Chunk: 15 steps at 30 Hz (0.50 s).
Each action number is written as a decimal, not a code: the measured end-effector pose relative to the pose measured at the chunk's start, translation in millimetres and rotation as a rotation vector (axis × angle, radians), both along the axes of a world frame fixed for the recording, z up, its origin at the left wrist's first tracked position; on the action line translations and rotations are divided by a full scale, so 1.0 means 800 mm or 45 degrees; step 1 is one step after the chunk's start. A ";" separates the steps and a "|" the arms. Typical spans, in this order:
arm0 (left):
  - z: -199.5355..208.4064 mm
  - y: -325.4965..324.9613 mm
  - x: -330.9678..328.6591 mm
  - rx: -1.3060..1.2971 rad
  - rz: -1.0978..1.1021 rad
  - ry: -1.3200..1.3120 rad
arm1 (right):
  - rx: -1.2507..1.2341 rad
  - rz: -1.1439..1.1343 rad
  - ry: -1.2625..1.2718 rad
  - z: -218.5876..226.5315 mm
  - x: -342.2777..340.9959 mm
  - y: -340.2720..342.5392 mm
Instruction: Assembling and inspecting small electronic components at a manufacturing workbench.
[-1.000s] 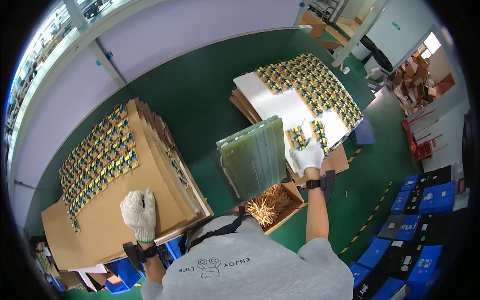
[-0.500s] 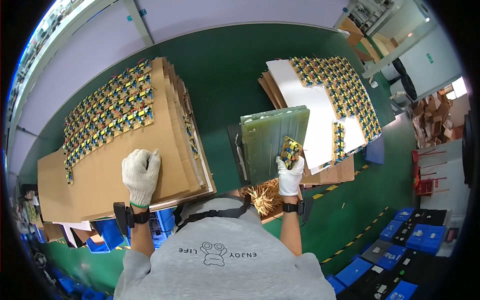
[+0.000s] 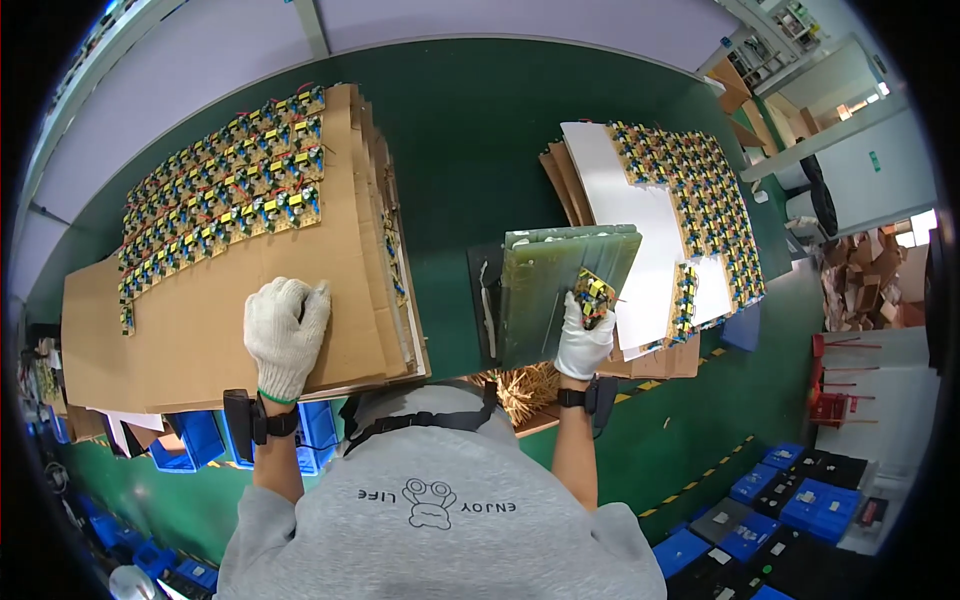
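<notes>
My left hand (image 3: 284, 338), in a white knit glove, rests curled on the bare brown cardboard sheet (image 3: 210, 340), with nothing showing in its fingers. In my right hand (image 3: 585, 343), also white-gloved, is a small circuit board (image 3: 594, 290) with yellow, blue and black components. The fingers grip its near edge. That board is held over the right part of an upright green translucent block (image 3: 545, 300). Rows of similar circuit boards (image 3: 225, 185) cover the far left of the cardboard. More boards (image 3: 690, 190) lie on a white sheet (image 3: 640, 240) at the right.
Layered cardboard stacks (image 3: 375, 240) lie under the left boards, and more cardboard (image 3: 570, 190) lies beneath the white sheet. A dark flat piece (image 3: 487, 300) stands beside the green block. Below the table edge are blue bins (image 3: 188, 440) and a bundle of straw-coloured strands (image 3: 525, 390).
The whole view has shifted slightly. My right hand still grips the circuit board at the green block, and the board's tilt has changed a little. My left hand stays curled on the cardboard.
</notes>
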<state>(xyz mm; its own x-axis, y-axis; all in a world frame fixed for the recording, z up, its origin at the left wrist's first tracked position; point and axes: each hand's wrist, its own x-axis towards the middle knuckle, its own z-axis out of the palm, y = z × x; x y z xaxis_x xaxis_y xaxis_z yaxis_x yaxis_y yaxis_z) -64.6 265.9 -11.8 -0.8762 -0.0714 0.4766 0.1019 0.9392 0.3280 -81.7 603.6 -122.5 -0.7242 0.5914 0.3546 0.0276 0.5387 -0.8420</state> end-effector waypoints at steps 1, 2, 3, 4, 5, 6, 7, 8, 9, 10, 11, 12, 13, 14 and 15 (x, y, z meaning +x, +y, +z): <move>0.003 0.001 -0.001 0.004 0.002 -0.017 | 0.025 0.021 0.007 -0.001 0.000 0.003; 0.003 0.001 -0.001 0.008 0.004 -0.034 | 0.031 0.015 0.003 -0.004 0.000 0.006; 0.002 0.002 -0.002 0.014 -0.003 -0.037 | -0.057 0.069 0.000 -0.008 0.001 0.009; 0.002 0.001 -0.002 0.017 -0.006 -0.022 | -0.148 0.127 -0.004 -0.009 0.002 0.011; 0.002 -0.001 -0.001 0.021 -0.009 -0.006 | 0.071 0.036 -0.171 -0.006 0.002 0.016; 0.002 -0.002 0.000 0.025 -0.010 -0.007 | -0.129 0.129 -0.134 -0.008 -0.007 0.028; 0.001 -0.002 -0.001 0.028 -0.012 -0.005 | -0.180 0.143 -0.130 -0.009 -0.010 0.028; 0.000 -0.003 -0.003 0.031 -0.012 -0.003 | -0.231 0.159 -0.125 -0.008 -0.013 0.027; -0.001 -0.003 -0.004 0.036 -0.006 0.004 | -0.139 0.138 -0.197 -0.005 -0.007 0.027; -0.002 -0.004 -0.003 0.052 -0.023 0.004 | -0.137 0.147 -0.194 -0.006 -0.005 0.024; -0.002 -0.004 -0.001 0.068 -0.039 0.004 | -0.001 0.051 -0.201 -0.008 -0.003 0.022; -0.001 -0.004 0.001 0.069 -0.030 0.007 | 0.134 -0.045 -0.207 -0.009 -0.003 0.019; 0.002 -0.003 0.002 0.050 -0.023 -0.007 | 0.169 -0.062 -0.193 -0.003 -0.003 0.011; 0.004 -0.003 0.002 0.031 -0.020 -0.021 | 0.167 -0.057 -0.190 -0.014 -0.005 0.017; 0.005 -0.003 0.001 0.029 -0.015 -0.018 | 0.006 -0.023 -0.109 -0.036 -0.007 0.032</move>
<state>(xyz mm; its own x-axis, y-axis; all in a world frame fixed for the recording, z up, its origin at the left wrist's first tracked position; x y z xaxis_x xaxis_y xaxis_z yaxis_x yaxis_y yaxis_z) -63.6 263.6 -8.0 -0.8838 -0.0717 0.4624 0.1079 0.9303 0.3506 -87.0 629.3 -151.1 -0.7411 0.6032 0.2950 0.1089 0.5415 -0.8336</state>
